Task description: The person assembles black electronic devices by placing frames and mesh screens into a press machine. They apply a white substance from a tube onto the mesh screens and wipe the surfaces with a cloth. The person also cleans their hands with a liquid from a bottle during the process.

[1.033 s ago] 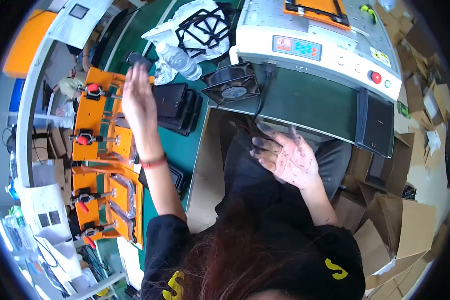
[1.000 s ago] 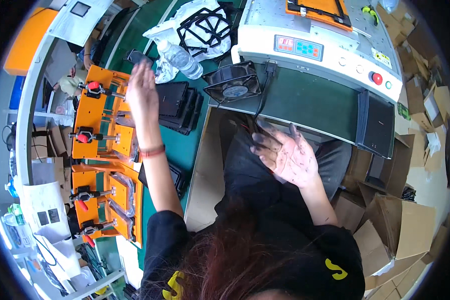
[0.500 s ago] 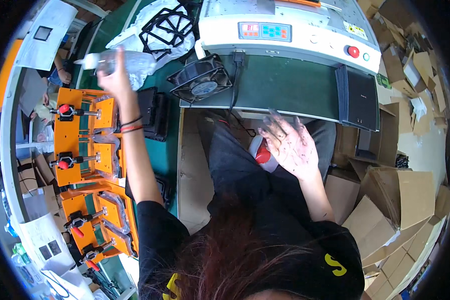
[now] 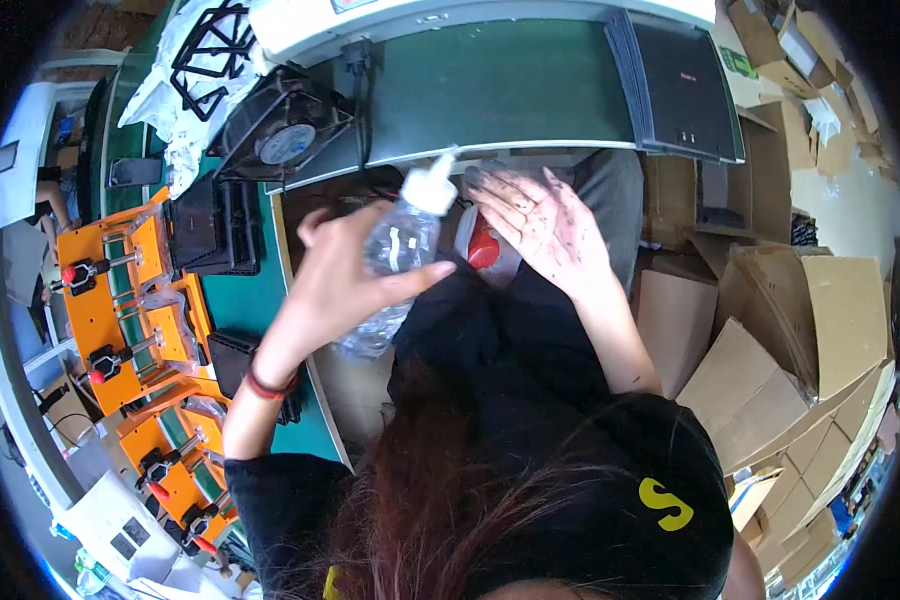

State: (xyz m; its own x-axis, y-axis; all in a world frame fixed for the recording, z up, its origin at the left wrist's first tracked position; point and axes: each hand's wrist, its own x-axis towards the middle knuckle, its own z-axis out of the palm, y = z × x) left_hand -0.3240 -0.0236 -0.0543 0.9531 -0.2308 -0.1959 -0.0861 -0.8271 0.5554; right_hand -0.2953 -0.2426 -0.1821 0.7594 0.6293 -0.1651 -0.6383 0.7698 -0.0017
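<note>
My left hand (image 4: pixel 345 275) is wrapped round a clear plastic squeeze bottle (image 4: pixel 402 240) with a white nozzle cap. The bottle is held over my lap, its nozzle tilted up and to the right. Just right of the nozzle, my right hand (image 4: pixel 545 228) is held palm up with its fingers stretched out and nothing in it. Black smudges cover its fingers and palm.
A black fan (image 4: pixel 282 130) stands on the green worktop (image 4: pixel 500 85), near a white machine (image 4: pixel 450 18). Dark flat panels (image 4: pixel 675 90) stack at the worktop's right. Orange clamp fixtures (image 4: pixel 110 310) line the left. Cardboard boxes (image 4: pixel 770 380) crowd the right.
My left hand has brought the bottle from the far left down and right, beside my right hand. The view has shifted, and my right hand stays palm up.
</note>
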